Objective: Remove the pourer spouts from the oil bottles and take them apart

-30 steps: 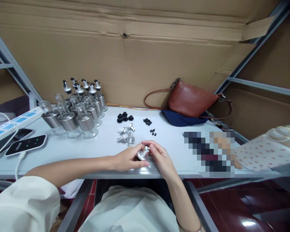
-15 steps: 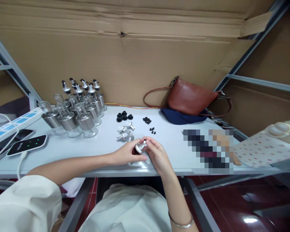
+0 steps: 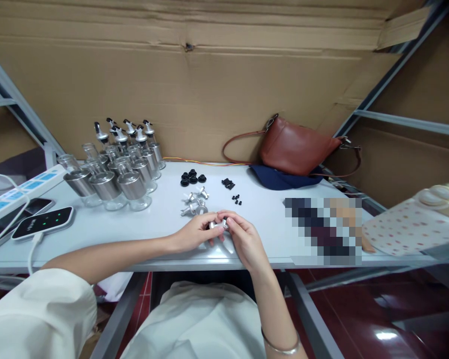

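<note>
Near the table's front edge both hands meet around a silver pourer spout (image 3: 217, 226). My left hand (image 3: 197, 232) is closed on its wide base end from the left. My right hand (image 3: 242, 236) pinches the narrow tip, where a small dark piece shows; the fingers partly hide it. Just beyond my left hand lie several loose silver pourer spouts (image 3: 192, 210) with whitish tubes. Behind them sits a cluster of black stoppers (image 3: 189, 180). To the right are black flip caps (image 3: 228, 184) and several tiny black plugs (image 3: 236, 200).
Glass bottles with steel bands (image 3: 132, 185) stand at the left, some topped with pourers. A power strip (image 3: 22, 195) and a black device (image 3: 43, 223) lie at far left. A brown handbag (image 3: 297, 145) rests on a navy cap (image 3: 280, 180); a dotted pouch (image 3: 399, 229) sits at right.
The spout has tilted lower between my hands, and my left thumb has moved up onto it. My right fingers stay at its tip. The camera view has shifted slightly.
</note>
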`<state>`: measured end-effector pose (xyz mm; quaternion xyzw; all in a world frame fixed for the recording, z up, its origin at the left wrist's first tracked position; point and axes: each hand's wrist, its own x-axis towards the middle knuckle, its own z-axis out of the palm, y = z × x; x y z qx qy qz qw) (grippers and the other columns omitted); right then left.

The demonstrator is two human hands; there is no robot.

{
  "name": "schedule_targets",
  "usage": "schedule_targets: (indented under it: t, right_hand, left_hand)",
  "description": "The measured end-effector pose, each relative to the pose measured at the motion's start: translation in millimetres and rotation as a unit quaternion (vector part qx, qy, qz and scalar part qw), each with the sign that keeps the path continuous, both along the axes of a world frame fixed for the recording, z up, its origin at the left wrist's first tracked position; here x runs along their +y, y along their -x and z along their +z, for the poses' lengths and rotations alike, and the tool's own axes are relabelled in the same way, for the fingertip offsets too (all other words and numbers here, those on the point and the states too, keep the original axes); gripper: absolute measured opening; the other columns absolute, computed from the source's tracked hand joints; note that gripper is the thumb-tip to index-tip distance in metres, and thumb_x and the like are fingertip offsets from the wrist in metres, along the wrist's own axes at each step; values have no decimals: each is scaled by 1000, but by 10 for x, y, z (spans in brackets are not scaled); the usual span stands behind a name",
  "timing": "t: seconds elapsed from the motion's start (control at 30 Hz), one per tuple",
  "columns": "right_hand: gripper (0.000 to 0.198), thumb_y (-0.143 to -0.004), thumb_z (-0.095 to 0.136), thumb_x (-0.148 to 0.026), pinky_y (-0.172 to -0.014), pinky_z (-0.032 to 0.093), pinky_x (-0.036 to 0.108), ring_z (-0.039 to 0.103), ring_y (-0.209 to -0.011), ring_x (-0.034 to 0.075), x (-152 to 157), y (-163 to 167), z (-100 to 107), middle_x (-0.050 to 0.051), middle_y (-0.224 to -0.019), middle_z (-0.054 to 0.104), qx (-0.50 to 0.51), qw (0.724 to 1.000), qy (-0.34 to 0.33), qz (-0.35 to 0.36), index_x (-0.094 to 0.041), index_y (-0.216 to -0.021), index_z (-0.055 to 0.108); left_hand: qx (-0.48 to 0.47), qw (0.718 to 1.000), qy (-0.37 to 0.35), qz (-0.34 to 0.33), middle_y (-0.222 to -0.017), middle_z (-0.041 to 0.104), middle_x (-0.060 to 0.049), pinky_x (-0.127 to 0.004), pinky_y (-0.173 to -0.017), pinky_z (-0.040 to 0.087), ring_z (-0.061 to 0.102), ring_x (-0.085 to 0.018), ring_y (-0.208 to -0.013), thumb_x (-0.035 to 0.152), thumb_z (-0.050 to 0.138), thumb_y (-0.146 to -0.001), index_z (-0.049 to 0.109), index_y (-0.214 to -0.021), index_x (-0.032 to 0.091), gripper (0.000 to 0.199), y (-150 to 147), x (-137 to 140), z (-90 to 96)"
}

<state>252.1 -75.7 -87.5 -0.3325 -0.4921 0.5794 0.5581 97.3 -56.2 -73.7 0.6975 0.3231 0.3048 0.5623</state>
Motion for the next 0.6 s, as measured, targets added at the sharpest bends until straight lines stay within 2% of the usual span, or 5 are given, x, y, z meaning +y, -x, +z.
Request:
schedule_targets:
  t: [0.07,0.13,0.33,0.43,0.6]
  right_hand:
    - [18,-80,62,-38,-71,45,30,55,-68,15,2,2,-13,3,-93,65,-1,1000,9,8,-23,-87,69]
    - [19,-80,63,-38,-72,46,31,55,-65,14,3,2,-23,1,-89,66,-7,1000,17,10,-23,-90,68]
    - [16,-79,64,-38,-86,43,31,58,-93,20,-5,-2,-18,3,-93,66,-43,999,-6,-12,-22,-82,69]
    - [15,-79,64,-37,-86,42,30,57,-94,19,-11,-2,-6,3,-94,64,-47,999,-21,-8,-23,-79,67]
    - [16,-77,65,-39,-84,42,31,55,-87,18,8,-2,0,1,-90,62,11,1000,11,-12,-24,-80,64]
  left_hand:
    - [14,1000,1,12,-69,59,0,-23,-56,42,54,-10,-56,43,55,-84,52,-83,13,30,0,-15,26]
    - [21,1000,-1,20,-62,57,1,-22,-55,40,53,-10,-55,43,54,-84,47,-77,15,29,0,-32,48]
    - [34,998,-28,38,-53,47,7,-20,-51,34,43,-8,-49,33,55,-80,37,-71,18,25,-4,-57,58]
    - [36,998,-39,41,-53,44,8,-20,-50,32,41,-7,-48,32,58,-77,35,-70,19,27,-2,-46,49]
    - [35,999,-4,-8,-51,47,6,-21,-50,34,45,-8,-48,45,52,-83,44,-73,17,31,-2,-23,79]
